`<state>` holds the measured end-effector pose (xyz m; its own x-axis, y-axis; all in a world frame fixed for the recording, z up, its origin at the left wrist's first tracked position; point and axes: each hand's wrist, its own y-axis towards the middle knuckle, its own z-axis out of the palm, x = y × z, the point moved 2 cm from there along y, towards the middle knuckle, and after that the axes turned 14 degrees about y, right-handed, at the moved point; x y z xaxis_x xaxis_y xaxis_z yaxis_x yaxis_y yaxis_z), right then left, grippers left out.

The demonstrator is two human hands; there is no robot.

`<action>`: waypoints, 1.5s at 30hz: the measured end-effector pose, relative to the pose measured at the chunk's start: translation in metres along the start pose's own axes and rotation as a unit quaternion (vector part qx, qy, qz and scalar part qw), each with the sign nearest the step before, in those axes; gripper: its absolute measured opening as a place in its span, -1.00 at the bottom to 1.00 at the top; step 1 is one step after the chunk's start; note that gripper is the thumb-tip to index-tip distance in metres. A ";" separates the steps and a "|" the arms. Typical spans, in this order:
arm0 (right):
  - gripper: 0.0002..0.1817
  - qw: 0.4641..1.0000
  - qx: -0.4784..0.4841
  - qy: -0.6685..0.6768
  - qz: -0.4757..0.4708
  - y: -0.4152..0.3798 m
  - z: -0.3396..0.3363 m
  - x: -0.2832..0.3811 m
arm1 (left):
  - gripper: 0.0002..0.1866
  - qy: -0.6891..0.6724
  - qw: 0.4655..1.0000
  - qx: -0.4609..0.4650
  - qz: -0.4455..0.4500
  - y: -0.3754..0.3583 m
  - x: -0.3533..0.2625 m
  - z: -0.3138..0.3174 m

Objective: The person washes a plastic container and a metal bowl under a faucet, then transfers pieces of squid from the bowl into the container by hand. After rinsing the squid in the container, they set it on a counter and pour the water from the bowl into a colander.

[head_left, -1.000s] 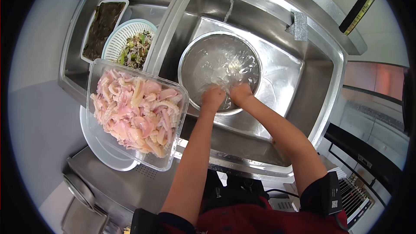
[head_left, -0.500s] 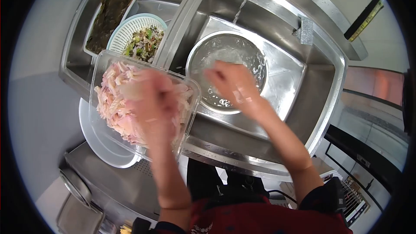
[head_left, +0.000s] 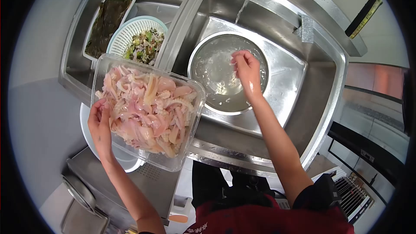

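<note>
Raw meat (head_left: 149,110) is touched by the curled left hand (head_left: 100,120); the right hand (head_left: 248,70) is held half-curled over a bowl (head_left: 189,73), both grips unclear.

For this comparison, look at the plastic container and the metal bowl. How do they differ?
The plastic container is rectangular; the metal bowl is round.
The plastic container is clear and see-through; the metal bowl is silvery.
The plastic container is piled with pale pink pieces; the metal bowl holds water.
Both are open at the top.
</note>
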<state>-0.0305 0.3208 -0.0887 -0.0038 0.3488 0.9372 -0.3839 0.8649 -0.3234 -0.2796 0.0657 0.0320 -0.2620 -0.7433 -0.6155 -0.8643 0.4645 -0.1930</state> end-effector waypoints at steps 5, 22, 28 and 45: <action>-0.59 0.909 0.070 -0.410 -0.001 0.016 -0.010 -0.083 | -0.80 -0.015 0.999 -0.042 0.025 -0.005 -0.014 0.002; -0.75 0.786 0.316 -0.525 0.077 -0.027 0.026 -0.122 | -0.82 -0.057 0.998 -0.025 0.005 -0.037 -0.013 0.019; -0.74 0.811 0.348 -0.468 0.042 -0.036 0.018 -0.118 | -0.82 -0.042 0.999 -0.022 0.006 -0.042 -0.015 0.019; -0.69 0.828 0.347 -0.440 -0.008 -0.061 0.008 -0.094 | -0.83 -0.045 0.998 -0.032 0.009 -0.047 -0.010 0.018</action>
<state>-0.0145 0.2326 -0.1562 -0.5479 -0.3218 0.7722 -0.8274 0.3444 -0.4436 -0.2288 0.0597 0.0336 -0.2404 -0.6872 -0.6855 -0.8859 0.4440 -0.1344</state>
